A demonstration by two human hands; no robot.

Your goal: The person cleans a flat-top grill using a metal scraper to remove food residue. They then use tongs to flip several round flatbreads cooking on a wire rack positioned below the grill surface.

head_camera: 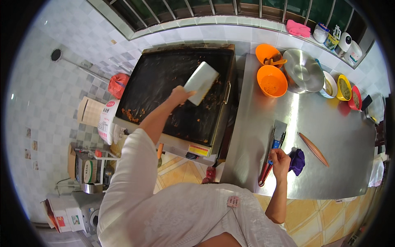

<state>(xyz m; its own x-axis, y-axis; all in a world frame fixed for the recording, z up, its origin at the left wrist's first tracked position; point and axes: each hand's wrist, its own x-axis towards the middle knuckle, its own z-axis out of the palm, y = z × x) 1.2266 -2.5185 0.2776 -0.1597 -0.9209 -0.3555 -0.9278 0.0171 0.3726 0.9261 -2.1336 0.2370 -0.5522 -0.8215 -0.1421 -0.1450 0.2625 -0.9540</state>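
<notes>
My left hand (182,95) grips a wide rectangular metal scraper (202,83) over the right half of a black flat griddle (148,83). Brown food scraps (132,115) lie at the griddle's front left corner, and smaller bits are scattered near its right side. Above the stainless steel table, my right hand (280,162) has its fingers curled over the handles of red-handled tongs (264,176) and a blue-handled spatula (280,129). Whether it grips them is hidden. Beside that hand is a crumpled purple cloth (297,162). A tapered wooden rolling pin (313,149) lies farther right.
Orange bowls (271,81), a large steel basin (304,69), a yellow bowl (344,88) and a red bowl (355,98) line the table's back. A tiled wall and barred window (213,7) stand behind. Left of the griddle are a red plastic bag (118,85) and a white sack (108,123).
</notes>
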